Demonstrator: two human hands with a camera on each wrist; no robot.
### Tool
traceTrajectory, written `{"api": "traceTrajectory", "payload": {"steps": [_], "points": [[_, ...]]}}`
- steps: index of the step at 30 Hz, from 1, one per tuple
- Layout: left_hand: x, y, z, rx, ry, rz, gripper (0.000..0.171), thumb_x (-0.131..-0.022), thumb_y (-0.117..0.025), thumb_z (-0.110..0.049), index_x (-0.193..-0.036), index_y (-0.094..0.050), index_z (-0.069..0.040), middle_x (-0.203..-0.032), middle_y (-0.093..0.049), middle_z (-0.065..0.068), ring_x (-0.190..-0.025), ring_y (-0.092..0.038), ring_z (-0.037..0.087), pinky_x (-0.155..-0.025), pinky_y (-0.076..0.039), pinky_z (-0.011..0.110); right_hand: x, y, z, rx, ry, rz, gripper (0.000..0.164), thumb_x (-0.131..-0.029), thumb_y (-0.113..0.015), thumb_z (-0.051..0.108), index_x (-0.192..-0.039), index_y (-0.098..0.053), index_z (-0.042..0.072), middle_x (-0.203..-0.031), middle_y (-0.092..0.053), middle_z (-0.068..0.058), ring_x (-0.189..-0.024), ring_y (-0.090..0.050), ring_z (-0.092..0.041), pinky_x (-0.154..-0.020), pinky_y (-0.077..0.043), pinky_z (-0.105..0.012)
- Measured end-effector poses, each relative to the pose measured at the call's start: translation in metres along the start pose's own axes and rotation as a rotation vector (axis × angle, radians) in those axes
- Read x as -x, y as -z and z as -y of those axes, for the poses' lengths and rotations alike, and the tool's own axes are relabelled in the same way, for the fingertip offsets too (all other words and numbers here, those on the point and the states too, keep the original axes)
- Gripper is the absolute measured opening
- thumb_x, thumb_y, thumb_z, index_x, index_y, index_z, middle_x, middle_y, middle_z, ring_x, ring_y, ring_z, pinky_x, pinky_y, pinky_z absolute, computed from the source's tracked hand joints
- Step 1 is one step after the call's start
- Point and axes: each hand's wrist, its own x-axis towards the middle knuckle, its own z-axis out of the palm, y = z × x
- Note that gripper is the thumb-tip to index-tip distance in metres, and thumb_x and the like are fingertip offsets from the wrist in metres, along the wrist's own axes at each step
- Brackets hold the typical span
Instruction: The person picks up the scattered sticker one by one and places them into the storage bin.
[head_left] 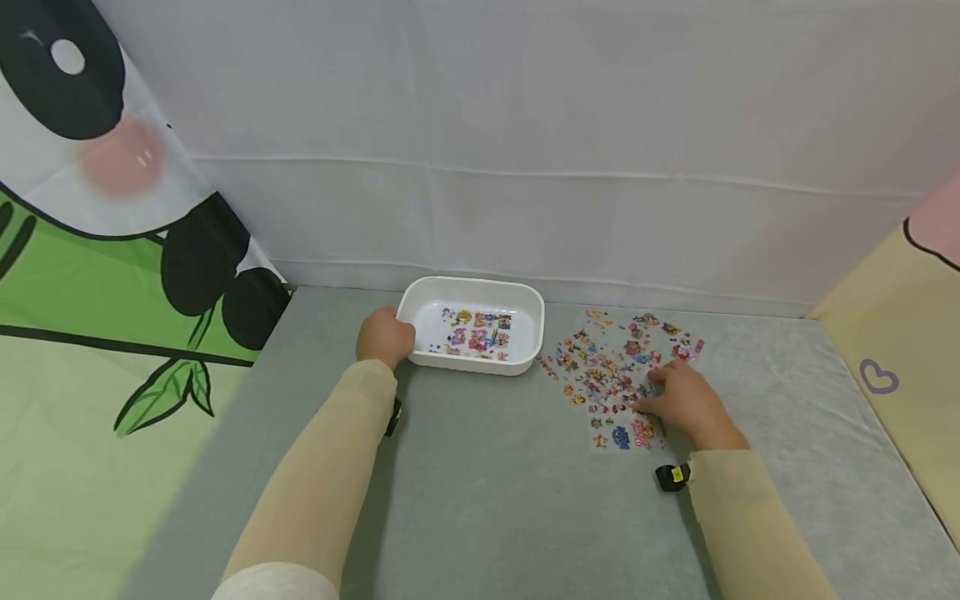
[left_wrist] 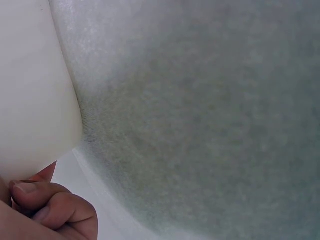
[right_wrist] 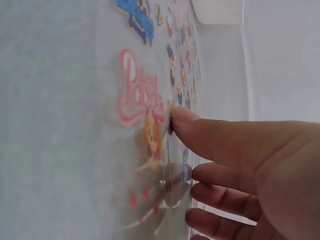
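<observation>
My left hand (head_left: 386,337) holds the left end of a white plastic tray (head_left: 531,350), its fingers curled at the tray wall in the left wrist view. Inside the tray lies clear film printed with small colourful cartoon stickers (head_left: 478,337). To the right, several overlapping transparent sticker sheets (head_left: 600,375) are spread on the table. My right hand (head_left: 693,404) pinches at the right edge of these sheets. In the right wrist view the thumb (right_wrist: 187,127) presses on a sticker sheet (right_wrist: 142,95), with bent fingers (right_wrist: 220,195) at its edge; the film there looks buckled and shiny.
A grey cloth-covered table (head_left: 525,483) lies under everything. White fabric (head_left: 525,225) rises behind the tray. A green printed cloth (head_left: 112,292) hangs at the left, a yellow one (head_left: 900,358) at the right. Each wrist carries a small black camera.
</observation>
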Motion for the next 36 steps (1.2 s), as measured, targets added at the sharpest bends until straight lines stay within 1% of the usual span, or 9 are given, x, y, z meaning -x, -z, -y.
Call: {"api": "traceTrajectory", "payload": {"steps": [4,7,14,17,21,26,30,33,36], "points": [[0.000,-0.001,0.000,-0.003,-0.002,-0.005,0.044,-0.097,-0.054,-0.013,-0.139,-0.060,0.000,-0.129,-0.066,0.019,-0.107,-0.060,0.033,-0.098,-0.050,0.053,0.005,0.000,0.003,0.045,0.014,-0.007,0.073,-0.089,-0.082,0.035,-0.137,-0.057,-0.014,-0.140,-0.045,-0.037,-0.126,-0.046,-0.056,-0.102,-0.040,-0.067],[-0.001,-0.001,0.001,-0.006,-0.002,-0.010,0.044,-0.097,-0.054,-0.013,-0.138,-0.061,0.000,-0.129,-0.067,0.019,-0.106,-0.061,0.033,-0.097,-0.050,0.053,0.007,-0.001,0.004,0.066,0.023,-0.018,0.069,-0.090,-0.081,0.034,-0.136,-0.059,-0.012,-0.136,-0.049,-0.035,-0.122,-0.049,-0.054,-0.099,-0.042,-0.066],[0.000,-0.001,0.001,-0.008,-0.008,-0.013,0.044,-0.097,-0.053,-0.013,-0.138,-0.061,0.000,-0.128,-0.067,0.019,-0.106,-0.061,0.033,-0.097,-0.050,0.053,0.012,-0.003,0.007,0.076,0.033,-0.043,0.059,-0.090,-0.082,0.033,-0.129,-0.067,-0.009,-0.125,-0.056,-0.029,-0.108,-0.056,-0.046,-0.085,-0.049,-0.059],[0.000,-0.001,0.001,-0.013,-0.008,-0.013,0.045,-0.097,-0.052,-0.013,-0.139,-0.061,0.000,-0.129,-0.067,0.019,-0.107,-0.061,0.033,-0.098,-0.050,0.053,0.013,-0.001,0.009,0.076,0.026,-0.036,0.052,-0.091,-0.080,0.030,-0.124,-0.070,-0.008,-0.125,-0.056,-0.029,-0.109,-0.056,-0.046,-0.085,-0.049,-0.059],[0.001,0.000,0.000,-0.012,-0.010,-0.016,0.045,-0.097,-0.052,-0.013,-0.139,-0.061,0.000,-0.128,-0.067,0.019,-0.106,-0.060,0.033,-0.097,-0.050,0.053,0.012,0.000,0.011,0.090,0.049,-0.050,0.042,-0.093,-0.078,0.027,-0.118,-0.074,-0.007,-0.123,-0.060,-0.028,-0.109,-0.057,-0.047,-0.089,-0.048,-0.060],[0.002,0.001,0.000,-0.015,-0.019,-0.019,0.045,-0.097,-0.051,-0.013,-0.138,-0.061,0.001,-0.128,-0.067,0.019,-0.106,-0.061,0.033,-0.098,-0.050,0.053,0.005,-0.003,0.010,0.132,0.064,-0.073,0.051,-0.095,-0.075,0.029,-0.130,-0.067,-0.007,-0.120,-0.060,-0.029,-0.107,-0.058,-0.046,-0.090,-0.047,-0.061],[0.003,0.001,-0.001,-0.019,-0.020,-0.024,0.045,-0.096,-0.051,-0.013,-0.138,-0.061,0.001,-0.127,-0.067,0.019,-0.106,-0.061,0.033,-0.097,-0.050,0.053,-0.001,-0.003,0.010,0.122,0.028,-0.050,0.061,-0.097,-0.073,0.032,-0.141,-0.057,-0.007,-0.132,-0.052,-0.036,-0.119,-0.052,-0.052,-0.097,-0.044,-0.066],[0.003,0.001,-0.001,-0.022,-0.018,-0.023,0.045,-0.097,-0.051,-0.013,-0.138,-0.061,0.001,-0.128,-0.067,0.020,-0.107,-0.061,0.033,-0.098,-0.050,0.053,-0.005,-0.002,0.010,0.105,0.009,-0.030,0.065,-0.097,-0.071,0.033,-0.145,-0.053,-0.007,-0.143,-0.043,-0.041,-0.129,-0.043,-0.057,-0.103,-0.038,-0.069],[0.003,0.001,-0.002,-0.022,-0.013,-0.018,0.045,-0.097,-0.052,-0.013,-0.139,-0.060,0.001,-0.129,-0.066,0.020,-0.109,-0.060,0.034,-0.099,-0.049,0.054,-0.006,-0.001,0.009,0.088,-0.002,-0.014,0.068,-0.097,-0.072,0.034,-0.145,-0.051,-0.008,-0.146,-0.039,-0.043,-0.132,-0.039,-0.059,-0.105,-0.035,-0.069]]}}
